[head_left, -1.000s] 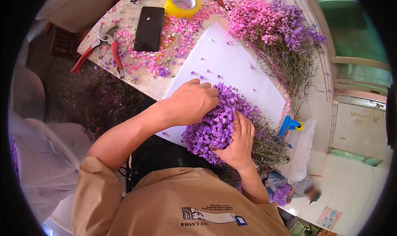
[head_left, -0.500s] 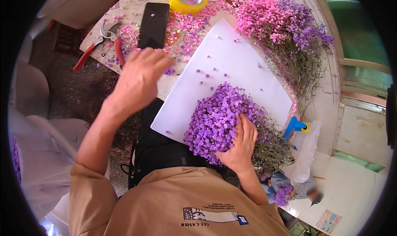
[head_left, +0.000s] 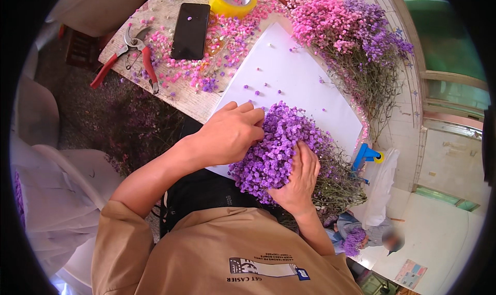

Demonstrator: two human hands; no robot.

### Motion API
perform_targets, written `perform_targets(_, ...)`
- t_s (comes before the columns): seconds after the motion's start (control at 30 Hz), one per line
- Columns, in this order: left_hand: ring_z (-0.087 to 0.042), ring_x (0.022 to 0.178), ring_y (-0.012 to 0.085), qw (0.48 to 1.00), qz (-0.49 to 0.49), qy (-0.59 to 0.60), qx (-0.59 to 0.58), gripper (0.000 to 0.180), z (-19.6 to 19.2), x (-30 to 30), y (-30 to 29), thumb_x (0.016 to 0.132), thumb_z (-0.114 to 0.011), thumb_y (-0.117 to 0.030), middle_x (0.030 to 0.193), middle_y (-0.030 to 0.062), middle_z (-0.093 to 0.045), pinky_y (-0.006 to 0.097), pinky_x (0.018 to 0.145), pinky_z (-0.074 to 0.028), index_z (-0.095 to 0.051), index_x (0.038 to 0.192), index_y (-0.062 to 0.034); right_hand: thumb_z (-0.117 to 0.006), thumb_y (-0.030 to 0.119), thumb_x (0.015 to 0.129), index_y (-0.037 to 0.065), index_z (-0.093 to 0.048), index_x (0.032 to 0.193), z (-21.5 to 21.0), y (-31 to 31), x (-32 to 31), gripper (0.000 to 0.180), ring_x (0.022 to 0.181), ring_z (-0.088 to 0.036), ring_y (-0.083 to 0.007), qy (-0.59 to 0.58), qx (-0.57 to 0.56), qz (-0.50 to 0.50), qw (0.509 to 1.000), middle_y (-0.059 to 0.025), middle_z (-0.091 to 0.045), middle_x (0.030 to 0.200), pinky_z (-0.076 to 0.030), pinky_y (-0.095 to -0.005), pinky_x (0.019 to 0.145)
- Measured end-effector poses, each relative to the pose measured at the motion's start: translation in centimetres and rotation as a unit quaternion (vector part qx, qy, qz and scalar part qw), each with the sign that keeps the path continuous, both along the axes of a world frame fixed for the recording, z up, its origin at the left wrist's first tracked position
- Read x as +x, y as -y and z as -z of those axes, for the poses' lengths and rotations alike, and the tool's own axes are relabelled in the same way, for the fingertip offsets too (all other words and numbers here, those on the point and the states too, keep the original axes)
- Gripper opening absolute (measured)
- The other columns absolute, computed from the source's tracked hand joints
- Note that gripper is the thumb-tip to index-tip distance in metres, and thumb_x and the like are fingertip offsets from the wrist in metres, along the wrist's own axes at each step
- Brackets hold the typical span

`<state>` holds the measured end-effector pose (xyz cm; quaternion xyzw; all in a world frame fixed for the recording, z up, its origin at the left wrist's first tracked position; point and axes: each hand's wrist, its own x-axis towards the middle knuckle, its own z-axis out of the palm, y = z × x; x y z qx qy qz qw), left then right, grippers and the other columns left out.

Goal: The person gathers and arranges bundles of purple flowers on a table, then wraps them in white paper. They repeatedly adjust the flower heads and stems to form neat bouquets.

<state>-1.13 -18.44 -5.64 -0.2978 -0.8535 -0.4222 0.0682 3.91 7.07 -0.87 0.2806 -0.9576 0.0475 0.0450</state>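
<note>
A full bunch of purple baby's breath (head_left: 279, 150) lies across the near part of a white sheet (head_left: 289, 62), blossoms to the left and thin green stems to the right. My right hand (head_left: 299, 184) is wrapped over the bunch from the near side, fingers bent round it where blossoms meet stems. At the left edge of the blossoms is my left hand (head_left: 232, 132), its fingers curled together against them. What its fingertips pinch, if anything, is hidden.
Red-handled pruning shears (head_left: 132, 52), a black phone (head_left: 190, 31) and a yellow tape roll (head_left: 232, 0) lie among loose blossoms on the wooden table (head_left: 170, 96). Pink and purple bunches (head_left: 356, 31) lie far right, beyond a blue tape dispenser (head_left: 365, 156). A person (head_left: 361, 233) holds purple flowers.
My left hand has come right and nearer from beside the shears and phone to the blossoms, with its fingers curled there. My right hand stays on the bunch.
</note>
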Motion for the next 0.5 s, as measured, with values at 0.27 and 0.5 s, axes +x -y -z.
perform_targets(0.27,-0.058,0.102,0.0259,0.998,0.019,0.024,-0.062,0.016,-0.5,-0.1,-0.9,0.072,-0.069,-0.004,0.104,0.0065,-0.059,0.041,0.083,-0.044,-0.073,0.087,-0.0066,-0.088,0.049,0.068,0.000,-0.037,0.153,0.0,0.2,0.0,0.111,0.134,-0.047,-0.0433,-0.007,-0.013,-0.004,1.000,-0.0236,-0.046,0.147,-0.035,-0.0571,0.111)
perform_targets(0.5,-0.056,0.103,0.0262,0.998,-0.004,-0.006,-0.063,0.022,-0.9,-0.5,-1.8,0.068,-0.069,-0.003,0.108,0.0063,-0.059,0.039,0.083,-0.042,-0.073,0.089,-0.0069,-0.088,0.046,0.068,0.001,-0.038,0.152,0.0,0.3,0.0,0.108,0.134,-0.047,-0.0429,-0.007,-0.016,0.001,1.000,-0.0235,-0.046,0.147,-0.035,-0.0573,0.111)
